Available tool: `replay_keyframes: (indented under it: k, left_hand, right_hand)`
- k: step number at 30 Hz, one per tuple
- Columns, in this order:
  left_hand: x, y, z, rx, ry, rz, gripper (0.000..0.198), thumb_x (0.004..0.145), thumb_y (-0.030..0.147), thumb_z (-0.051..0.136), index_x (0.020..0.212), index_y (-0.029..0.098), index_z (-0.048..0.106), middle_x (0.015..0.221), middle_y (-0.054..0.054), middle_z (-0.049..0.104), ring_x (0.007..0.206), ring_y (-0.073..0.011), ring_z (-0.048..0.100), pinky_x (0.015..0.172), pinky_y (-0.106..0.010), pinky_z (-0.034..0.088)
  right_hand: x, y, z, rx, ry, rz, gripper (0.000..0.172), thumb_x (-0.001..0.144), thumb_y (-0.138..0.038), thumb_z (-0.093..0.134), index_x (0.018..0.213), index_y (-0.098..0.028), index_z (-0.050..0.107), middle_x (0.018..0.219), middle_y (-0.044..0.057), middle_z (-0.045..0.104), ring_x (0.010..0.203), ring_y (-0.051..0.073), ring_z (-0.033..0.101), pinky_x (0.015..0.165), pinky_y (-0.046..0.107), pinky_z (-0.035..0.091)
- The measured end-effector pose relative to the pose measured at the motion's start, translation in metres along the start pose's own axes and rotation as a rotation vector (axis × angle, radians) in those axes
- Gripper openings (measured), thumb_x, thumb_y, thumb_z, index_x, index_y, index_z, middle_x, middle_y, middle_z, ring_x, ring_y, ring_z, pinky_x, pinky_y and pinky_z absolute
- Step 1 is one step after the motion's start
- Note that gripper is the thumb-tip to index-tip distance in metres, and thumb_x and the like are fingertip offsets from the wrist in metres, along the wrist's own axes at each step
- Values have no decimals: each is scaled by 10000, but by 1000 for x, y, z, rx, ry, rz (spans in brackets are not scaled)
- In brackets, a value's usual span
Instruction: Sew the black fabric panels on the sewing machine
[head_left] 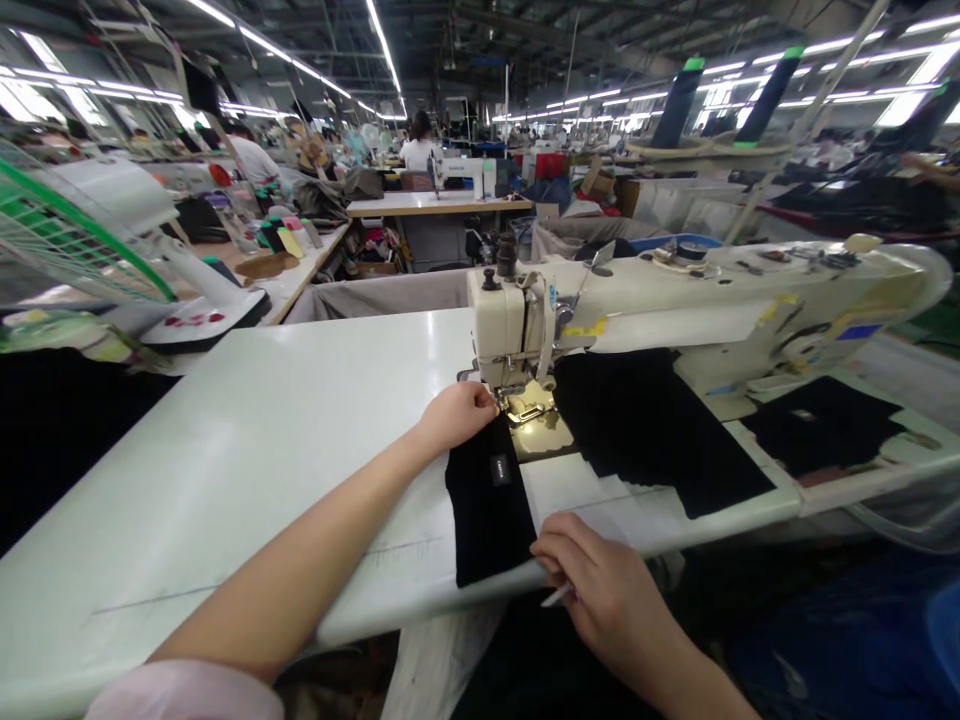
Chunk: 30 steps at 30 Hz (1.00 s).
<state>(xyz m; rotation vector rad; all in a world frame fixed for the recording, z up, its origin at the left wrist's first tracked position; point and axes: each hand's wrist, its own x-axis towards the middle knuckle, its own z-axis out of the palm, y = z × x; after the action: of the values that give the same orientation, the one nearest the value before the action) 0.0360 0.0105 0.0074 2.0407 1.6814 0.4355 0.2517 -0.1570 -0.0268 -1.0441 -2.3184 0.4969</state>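
A black fabric piece (487, 520) with a small woven label (500, 469) lies on the machine table, its far end by the presser foot (521, 410). At that far end, my left hand (459, 412) is closed in a pinch on the cloth, close to the sewing machine (514, 325). My right hand (600, 585) has its fingers closed at the near right corner of the same piece, by the table's front edge. From under those fingers sticks out a thin white object (557, 596), its kind unclear. The needle is hidden from view.
More black cloth (660, 425) lies under the machine arm, with another black piece (821, 425) farther right. White sheets (607, 505) lie beside my right hand. A fan (112, 220) stands at the left. Thread cones (679, 105) stand above; people sit at work behind.
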Motion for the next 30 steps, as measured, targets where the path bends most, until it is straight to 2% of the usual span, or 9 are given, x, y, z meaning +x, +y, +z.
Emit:
replay_keyframes:
  k: [5,21,30]
  left_hand:
    - [2,-2,1,8,2,-16,200,767,250,586,578,198,544,585,16,565,582,-145,509,572,-271,325]
    - [3,-1,0,-4,8,-53,188,764,293,590,602,198,580,584,-3,583,619,-175,560,577,-278,347]
    - [1,1,2,0,34,-46,221,769,295,570,577,200,516,593,-2,565,585,-158,514,557,-285,299]
  right_hand:
    - [0,0,3,26,-20,43,381,711,40,392,961,-210,536,926,25,575,679,146,512,578,261,349]
    - [5,-6,2,32,9,105,352,717,18,409,939,-221,541,899,22,601,667,140,544,587,247,380]
    - [6,-7,1,13,-14,115,363,709,28,418,944,-208,563,918,22,609,659,132,559,585,242,389]
